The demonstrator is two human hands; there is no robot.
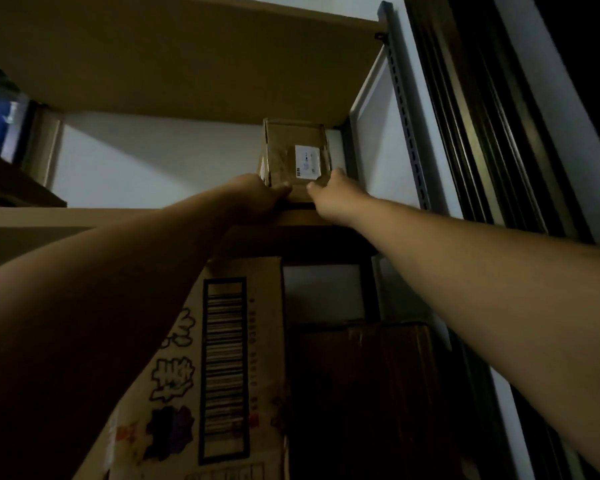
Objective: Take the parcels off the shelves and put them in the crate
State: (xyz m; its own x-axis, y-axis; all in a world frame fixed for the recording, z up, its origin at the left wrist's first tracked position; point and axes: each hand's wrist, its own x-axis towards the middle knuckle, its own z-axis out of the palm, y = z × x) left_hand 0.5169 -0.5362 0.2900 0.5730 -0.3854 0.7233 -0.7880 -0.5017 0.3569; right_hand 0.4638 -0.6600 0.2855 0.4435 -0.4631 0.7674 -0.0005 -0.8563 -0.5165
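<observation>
Pickup step: left hand and right hand closed on small parcel at shelf front edge, right end. Next: lift clear, lower to crate, unseen.

A dim storage corner, likely a stockroom or a household store — the pictures do not settle which. A metal rack with a slotted grey upright carries plain board shelves against a white wall. Cardboard fills it: a small labelled parcel on the upper shelf, a large printed carton with a long barcode below — and a dark brown box beside that.
</observation>
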